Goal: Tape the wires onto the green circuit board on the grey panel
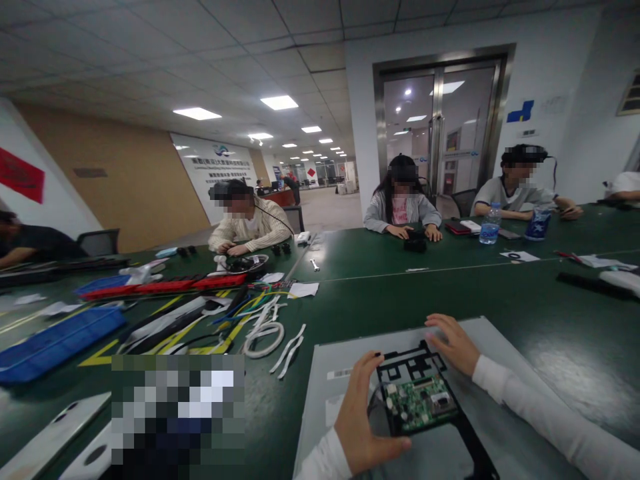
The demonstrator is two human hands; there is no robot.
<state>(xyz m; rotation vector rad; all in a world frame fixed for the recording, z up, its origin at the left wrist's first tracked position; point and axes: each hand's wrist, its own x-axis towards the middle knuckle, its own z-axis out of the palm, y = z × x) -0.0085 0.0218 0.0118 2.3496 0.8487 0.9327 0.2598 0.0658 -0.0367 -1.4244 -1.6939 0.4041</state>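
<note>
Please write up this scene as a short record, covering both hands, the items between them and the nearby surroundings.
Left hand: curved beside the circuit board, thumb near its lower edge; firm grip unclear
Right hand: near the far end of the black frame; contact unclear
Circuit board: green, over the black frame
Underneath: flat grey panel on the green table
Left of panel: white cables, blue tray
Farther off: wrench, water bottle

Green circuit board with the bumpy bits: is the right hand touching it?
Apart. The head view shows a gap between the right hand and the green circuit board, with black frame visible between them.
</note>
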